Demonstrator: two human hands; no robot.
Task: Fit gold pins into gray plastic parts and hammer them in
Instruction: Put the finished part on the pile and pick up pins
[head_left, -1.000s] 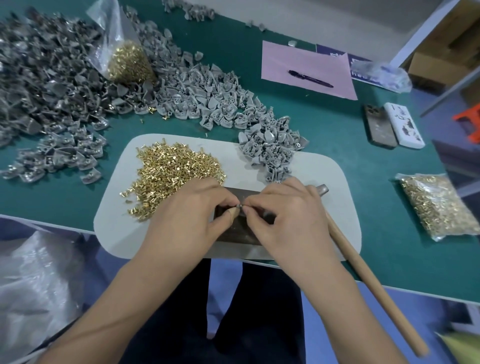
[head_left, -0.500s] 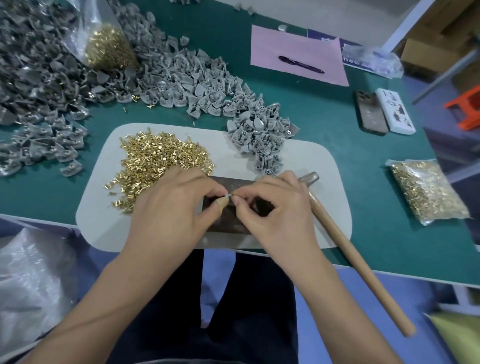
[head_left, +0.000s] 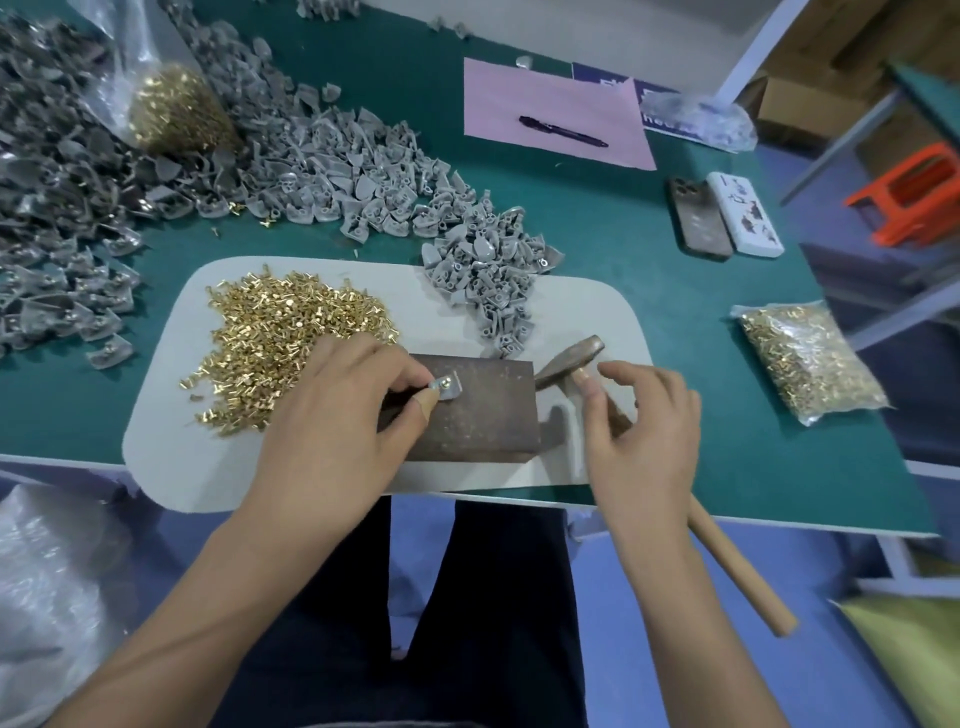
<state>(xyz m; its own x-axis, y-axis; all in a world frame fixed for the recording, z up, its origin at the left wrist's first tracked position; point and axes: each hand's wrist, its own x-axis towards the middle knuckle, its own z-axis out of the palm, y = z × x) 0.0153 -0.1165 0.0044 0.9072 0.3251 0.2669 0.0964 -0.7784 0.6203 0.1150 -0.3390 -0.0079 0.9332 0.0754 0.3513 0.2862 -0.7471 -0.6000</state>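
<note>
My left hand (head_left: 337, 415) pinches a small gray plastic part (head_left: 448, 387) with a gold pin in it, holding it on the rusty metal block (head_left: 478, 410). My right hand (head_left: 644, 421) hovers over the hammer's neck, fingers loosely curled and holding nothing. The hammer (head_left: 571, 358) lies with its head beside the block and its wooden handle (head_left: 737, 577) running off the table's near edge. A heap of loose gold pins (head_left: 280, 343) lies on the white mat (head_left: 587, 312). A small pile of gray parts (head_left: 483, 275) sits at the mat's far edge.
Large heaps of gray parts (head_left: 156, 171) cover the green table's left and back, with an open bag of pins (head_left: 176, 109) among them. A sealed bag of pins (head_left: 805, 358) lies right. Two phones (head_left: 722, 213), pink paper (head_left: 556, 114) with a pen sit behind.
My right hand has let go of the part and moved right to above the hammer. My left hand now holds the pinned part alone on the block.
</note>
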